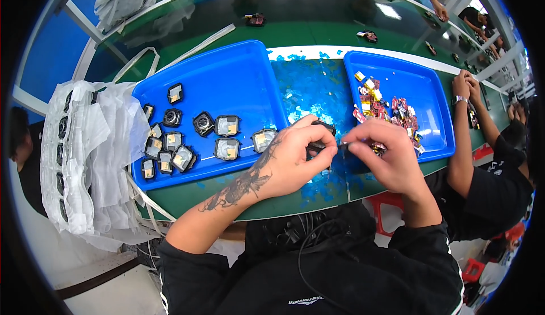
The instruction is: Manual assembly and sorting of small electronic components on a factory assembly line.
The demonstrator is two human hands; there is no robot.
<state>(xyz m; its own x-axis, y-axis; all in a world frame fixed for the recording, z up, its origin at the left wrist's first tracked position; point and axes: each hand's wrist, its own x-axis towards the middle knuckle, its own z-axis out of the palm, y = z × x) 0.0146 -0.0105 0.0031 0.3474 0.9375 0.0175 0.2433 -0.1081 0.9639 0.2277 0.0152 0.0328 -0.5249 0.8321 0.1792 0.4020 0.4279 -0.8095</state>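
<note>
My left hand [295, 159] is closed around a black watch case [325, 126], mostly hidden by the fingers. Close beside it, my right hand [386, 150] pinches thumb and forefinger together; a tiny pale bit shows at the tips, too small to name. Both hands are above the table between two blue trays. In the left tray [227, 71] lie several square black watch cases [226, 148], some with pale inner faces up. The right tray [437, 124] holds a heap of small red, yellow and silver parts [403, 113].
Blue film scraps [306, 88] litter the green table between the trays. Stacked white wrapping sheets [91, 161] stand at the left. Beyond the trays, a dark green belt [318, 25] carries scattered small assemblies [255, 19]. At the right, another person's forearms [462, 139] rest near the table.
</note>
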